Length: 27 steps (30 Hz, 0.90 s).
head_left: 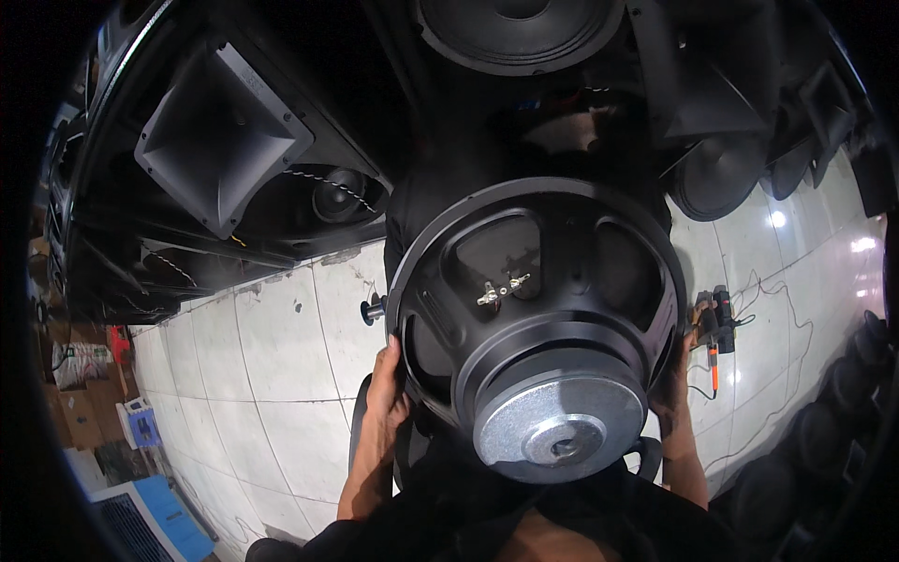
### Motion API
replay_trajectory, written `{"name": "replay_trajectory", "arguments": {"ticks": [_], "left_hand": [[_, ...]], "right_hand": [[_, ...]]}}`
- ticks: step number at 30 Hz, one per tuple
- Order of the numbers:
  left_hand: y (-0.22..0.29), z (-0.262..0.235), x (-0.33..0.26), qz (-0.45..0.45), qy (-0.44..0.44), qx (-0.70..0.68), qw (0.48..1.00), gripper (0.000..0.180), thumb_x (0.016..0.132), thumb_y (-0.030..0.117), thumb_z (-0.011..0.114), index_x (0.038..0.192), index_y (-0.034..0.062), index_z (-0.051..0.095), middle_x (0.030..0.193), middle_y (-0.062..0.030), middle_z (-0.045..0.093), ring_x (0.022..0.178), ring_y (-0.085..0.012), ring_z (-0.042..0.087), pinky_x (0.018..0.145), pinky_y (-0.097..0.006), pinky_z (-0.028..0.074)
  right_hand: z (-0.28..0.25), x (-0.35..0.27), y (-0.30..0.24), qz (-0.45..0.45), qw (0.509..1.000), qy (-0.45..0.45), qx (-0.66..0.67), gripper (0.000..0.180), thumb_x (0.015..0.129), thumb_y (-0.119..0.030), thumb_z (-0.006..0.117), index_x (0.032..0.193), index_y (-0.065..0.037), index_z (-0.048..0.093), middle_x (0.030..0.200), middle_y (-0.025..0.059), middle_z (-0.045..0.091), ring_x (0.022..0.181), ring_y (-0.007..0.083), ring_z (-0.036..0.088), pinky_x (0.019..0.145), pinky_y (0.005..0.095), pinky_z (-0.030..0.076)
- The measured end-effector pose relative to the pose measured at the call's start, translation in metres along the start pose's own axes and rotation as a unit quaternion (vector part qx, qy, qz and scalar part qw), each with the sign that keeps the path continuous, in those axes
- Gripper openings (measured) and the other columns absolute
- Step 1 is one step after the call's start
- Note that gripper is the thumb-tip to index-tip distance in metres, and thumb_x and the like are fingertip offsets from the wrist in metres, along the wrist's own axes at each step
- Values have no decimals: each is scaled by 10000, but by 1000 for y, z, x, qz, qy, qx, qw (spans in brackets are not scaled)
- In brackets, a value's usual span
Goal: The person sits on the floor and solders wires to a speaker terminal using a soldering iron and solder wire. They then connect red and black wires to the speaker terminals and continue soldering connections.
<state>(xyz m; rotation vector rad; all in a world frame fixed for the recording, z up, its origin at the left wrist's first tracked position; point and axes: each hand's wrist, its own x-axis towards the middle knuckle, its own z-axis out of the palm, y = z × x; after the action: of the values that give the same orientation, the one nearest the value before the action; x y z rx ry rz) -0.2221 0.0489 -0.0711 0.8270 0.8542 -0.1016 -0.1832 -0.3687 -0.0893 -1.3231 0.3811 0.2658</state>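
A large black speaker driver (440,342) is between my hands, its back turned toward me. Its silver magnet plate (524,440) tilts to the near side, and two metal terminals (503,288) stick out of the frame. My left hand (386,384) grips the rim at the lower left, thumb along the edge. On the opposite side my right hand (676,375) holds the rim, most of its fingers hidden behind the driver. Beyond it stands a black speaker cabinet with a dark opening (562,126) and another driver (520,37) mounted above.
At left is a cabinet with a square horn (225,136) and a twisted wire (328,180) hanging out. An orange-handled soldering iron (714,368) is on the tiled floor (272,351) at right. Several drivers (815,440) line the right edge; a blue and white box (154,520) is lower left.
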Motion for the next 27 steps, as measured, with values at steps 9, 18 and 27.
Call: {"name": "replay_trajectory", "arguments": {"ticks": [9, 18, 27], "left_hand": [[-107, -111, -12, -62, -115, 47, 990, 772, 888, 546, 578, 1443, 52, 368, 1473, -149, 401, 1339, -299, 402, 1097, -463, 346], [-73, -95, -43, -146, -152, 161, 964, 442, 776, 54, 698, 1202, 35, 584, 980, -25, 602, 527, -63, 485, 401, -202, 274], [-98, -96, -2, -211, -272, 211, 915, 375, 736, 59, 748, 1089, 26, 627, 852, -20, 597, 524, -77, 492, 405, -216, 291]], "right_hand": [[91, 32, -182, -391, 828, -11, -403, 231, 905, -154, 621, 1035, 34, 655, 977, 138, 691, 892, 230, 662, 822, 321, 502], [236, 163, -202, -43, 702, -326, -632, 707, 903, -640, 504, 886, 43, 682, 723, 121, 582, 770, 202, 572, 715, 363, 450], [245, 168, -204, 80, 670, -473, -567, 934, 851, -745, 464, 1334, 55, 475, 1401, 265, 410, 1337, 359, 362, 1071, 457, 325]]}}
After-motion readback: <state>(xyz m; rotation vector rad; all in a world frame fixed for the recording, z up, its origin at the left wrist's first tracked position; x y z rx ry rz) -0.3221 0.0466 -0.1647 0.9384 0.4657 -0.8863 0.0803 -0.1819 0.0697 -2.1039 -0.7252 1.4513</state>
